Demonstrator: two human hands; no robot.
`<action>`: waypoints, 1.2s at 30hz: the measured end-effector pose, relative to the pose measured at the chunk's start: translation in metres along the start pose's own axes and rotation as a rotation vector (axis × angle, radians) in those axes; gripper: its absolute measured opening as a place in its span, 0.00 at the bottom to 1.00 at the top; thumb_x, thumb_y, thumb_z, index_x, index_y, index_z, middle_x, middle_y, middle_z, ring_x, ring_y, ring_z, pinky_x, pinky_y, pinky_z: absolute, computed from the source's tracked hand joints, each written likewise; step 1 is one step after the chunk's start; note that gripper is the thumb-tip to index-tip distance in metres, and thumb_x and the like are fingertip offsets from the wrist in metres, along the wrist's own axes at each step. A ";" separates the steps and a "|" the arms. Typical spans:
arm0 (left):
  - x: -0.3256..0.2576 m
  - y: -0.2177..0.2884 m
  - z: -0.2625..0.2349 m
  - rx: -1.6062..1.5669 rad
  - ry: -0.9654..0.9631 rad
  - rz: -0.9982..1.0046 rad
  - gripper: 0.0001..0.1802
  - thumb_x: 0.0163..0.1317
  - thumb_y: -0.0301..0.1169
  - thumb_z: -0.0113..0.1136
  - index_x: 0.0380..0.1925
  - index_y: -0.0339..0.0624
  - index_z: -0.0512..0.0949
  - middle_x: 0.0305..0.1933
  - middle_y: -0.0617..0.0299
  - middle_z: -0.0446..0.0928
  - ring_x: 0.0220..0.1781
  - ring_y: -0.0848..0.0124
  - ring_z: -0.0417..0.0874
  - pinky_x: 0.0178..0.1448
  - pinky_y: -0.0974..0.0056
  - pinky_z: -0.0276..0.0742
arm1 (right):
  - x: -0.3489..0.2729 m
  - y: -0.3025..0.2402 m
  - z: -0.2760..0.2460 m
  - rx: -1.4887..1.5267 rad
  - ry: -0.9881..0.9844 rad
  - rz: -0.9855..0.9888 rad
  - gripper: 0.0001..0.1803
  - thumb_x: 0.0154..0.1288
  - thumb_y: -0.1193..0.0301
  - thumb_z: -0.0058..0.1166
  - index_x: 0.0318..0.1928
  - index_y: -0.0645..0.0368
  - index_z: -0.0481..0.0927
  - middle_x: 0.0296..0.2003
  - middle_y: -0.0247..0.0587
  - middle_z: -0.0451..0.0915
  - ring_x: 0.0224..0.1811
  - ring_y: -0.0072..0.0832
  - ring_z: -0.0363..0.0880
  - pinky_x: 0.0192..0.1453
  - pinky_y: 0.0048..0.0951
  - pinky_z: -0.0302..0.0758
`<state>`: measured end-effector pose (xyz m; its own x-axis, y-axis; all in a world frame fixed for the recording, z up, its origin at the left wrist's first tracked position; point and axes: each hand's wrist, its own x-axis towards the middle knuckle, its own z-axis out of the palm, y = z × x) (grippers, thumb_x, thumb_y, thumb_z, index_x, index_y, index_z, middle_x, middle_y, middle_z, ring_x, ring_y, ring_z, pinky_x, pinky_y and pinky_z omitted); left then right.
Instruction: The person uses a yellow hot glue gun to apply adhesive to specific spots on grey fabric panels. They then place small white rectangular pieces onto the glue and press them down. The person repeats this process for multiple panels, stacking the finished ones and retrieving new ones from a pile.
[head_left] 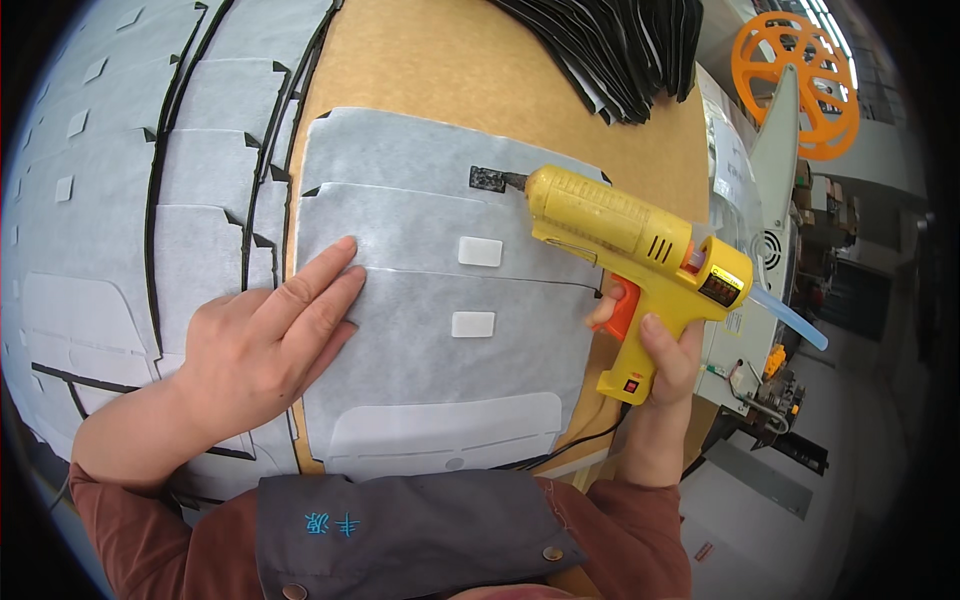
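A yellow hot glue gun (640, 235) with an orange trigger is held by its handle in my right hand (672, 360). A pale blue glue stick (790, 318) pokes out of its back end. Its dark nozzle tip meets or hovers at a small black rectangle (487, 179) on the topmost panel; contact cannot be made out. Overlapping light grey fabric panels (400, 370) lie before me, with two small white rectangular patches (480, 251) lower down. My left hand (265, 330) rests on the panels' left side, fingers stretched out, holding nothing.
More grey panels with black edges (80, 220) spread in overlapping rows at the left. A stack of black-edged pieces (620, 50) sits at the back of the brown board (400, 60). Right of it stand a machine and an orange reel (800, 85). A black cord (580, 440) trails from the gun.
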<state>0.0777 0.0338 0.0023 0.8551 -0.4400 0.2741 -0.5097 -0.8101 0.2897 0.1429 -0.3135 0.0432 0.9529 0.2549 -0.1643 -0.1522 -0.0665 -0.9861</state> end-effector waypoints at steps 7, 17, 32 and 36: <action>0.000 0.000 0.000 0.010 -0.006 0.004 0.22 0.55 0.32 0.69 0.51 0.41 0.81 0.61 0.55 0.80 0.19 0.79 0.75 0.22 0.73 0.71 | -0.006 0.000 0.000 -0.040 0.023 0.029 0.34 0.61 0.64 0.58 0.61 0.73 0.66 0.42 0.54 0.79 0.38 0.39 0.84 0.44 0.39 0.83; 0.001 0.000 -0.002 0.008 -0.012 0.005 0.22 0.55 0.32 0.69 0.51 0.41 0.81 0.60 0.54 0.80 0.20 0.80 0.75 0.21 0.74 0.71 | -0.006 0.001 -0.001 -0.043 0.017 0.036 0.34 0.60 0.64 0.58 0.61 0.74 0.66 0.43 0.55 0.78 0.39 0.39 0.84 0.44 0.40 0.83; 0.000 0.000 0.000 0.023 0.022 0.012 0.21 0.56 0.33 0.69 0.50 0.42 0.80 0.61 0.59 0.79 0.19 0.78 0.75 0.22 0.73 0.72 | -0.015 0.015 -0.026 0.465 -0.016 0.111 0.30 0.72 0.56 0.49 0.62 0.68 0.65 0.44 0.48 0.77 0.42 0.39 0.81 0.43 0.38 0.79; -0.005 0.002 -0.005 0.012 -0.044 -0.006 0.25 0.56 0.30 0.70 0.55 0.42 0.78 0.61 0.57 0.79 0.25 0.72 0.83 0.26 0.69 0.77 | -0.030 0.026 -0.059 0.793 0.117 0.048 0.24 0.77 0.59 0.43 0.60 0.67 0.68 0.46 0.46 0.77 0.44 0.36 0.80 0.46 0.33 0.80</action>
<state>0.0719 0.0358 0.0061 0.8618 -0.4513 0.2315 -0.5033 -0.8174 0.2802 0.1261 -0.3800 0.0235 0.9552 0.1633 -0.2469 -0.2930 0.6413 -0.7092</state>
